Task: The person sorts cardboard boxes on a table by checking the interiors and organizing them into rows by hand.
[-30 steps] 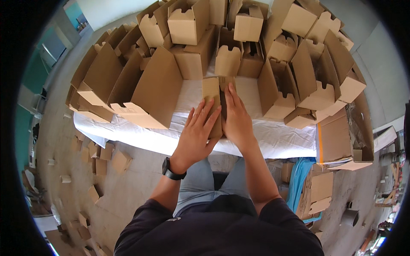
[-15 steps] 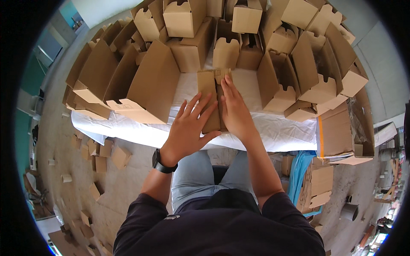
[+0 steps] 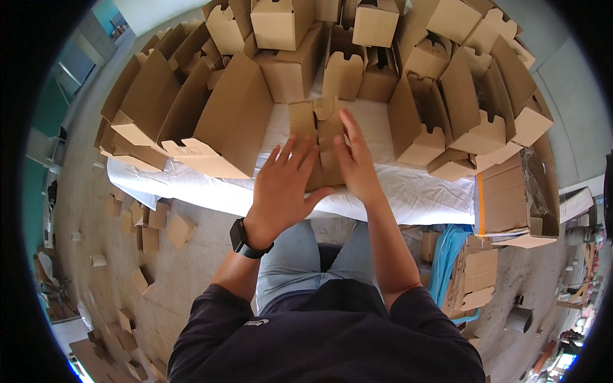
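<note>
In front of me a small brown cardboard piece (image 3: pixel 328 131) with folded panels lies on the white cloth (image 3: pixel 408 191). A narrow dark gap runs between its two long panels, and a notched tab shows at its far end. My left hand (image 3: pixel 285 175) lies on its left panel, fingers spread out and thumb toward the near edge. Along the right edge rests my right hand (image 3: pixel 359 165), fingers stretched forward and thumb on the panel. Neither hand is wrapped round anything. A black watch (image 3: pixel 246 239) is on my left wrist.
Open-topped cardboard boxes (image 3: pixel 220 118) stand at the left, with others (image 3: pixel 418 118) at the right and more stacked behind. A large carton (image 3: pixel 511 191) sits at the table's right end. Small boxes (image 3: pixel 182 230) litter the floor, and blue plastic (image 3: pixel 450 255) hangs below right.
The right panel now lies spread out beside the left one, more of it showing. My right hand has shifted right to its outer edge; my left hand has moved slightly.
</note>
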Available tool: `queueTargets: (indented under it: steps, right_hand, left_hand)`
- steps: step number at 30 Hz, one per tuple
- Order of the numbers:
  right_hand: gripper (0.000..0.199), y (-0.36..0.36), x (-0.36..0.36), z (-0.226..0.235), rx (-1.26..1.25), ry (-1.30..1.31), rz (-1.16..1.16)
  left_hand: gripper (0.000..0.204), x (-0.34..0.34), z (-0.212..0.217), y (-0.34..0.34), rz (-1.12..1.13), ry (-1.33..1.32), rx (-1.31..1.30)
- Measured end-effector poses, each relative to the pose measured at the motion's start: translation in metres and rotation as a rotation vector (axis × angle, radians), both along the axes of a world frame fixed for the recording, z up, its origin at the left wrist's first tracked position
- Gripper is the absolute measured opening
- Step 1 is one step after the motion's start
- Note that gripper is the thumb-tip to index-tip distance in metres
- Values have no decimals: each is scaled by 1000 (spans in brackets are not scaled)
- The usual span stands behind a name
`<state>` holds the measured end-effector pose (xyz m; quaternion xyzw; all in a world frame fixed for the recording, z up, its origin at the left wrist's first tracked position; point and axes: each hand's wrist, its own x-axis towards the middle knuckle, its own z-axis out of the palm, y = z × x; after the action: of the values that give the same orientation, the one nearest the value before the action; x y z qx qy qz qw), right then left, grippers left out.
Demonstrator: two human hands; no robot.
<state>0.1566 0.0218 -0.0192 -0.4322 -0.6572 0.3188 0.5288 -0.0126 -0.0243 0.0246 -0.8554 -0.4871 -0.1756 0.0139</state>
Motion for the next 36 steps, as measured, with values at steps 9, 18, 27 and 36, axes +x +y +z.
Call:
queueTargets:
  steps: [9,18,27,36]
  right_hand:
    - [59,-2,11,-15,-382,542,161]
    - [64,-44,39,36,-120,-463,200]
    - [46,-58,35,48,-53,-686,40]
    - [22,-52,33,49,551,-866,78]
  left_hand:
    - [76,-3,-5,2,-44,-198,-149]
    - [83,-1,-24,-3,-30,-231,-65]
    - [87,5,-25,-3,-44,-300,-62]
    - [83,7,-23,-2,-75,-352,-112]
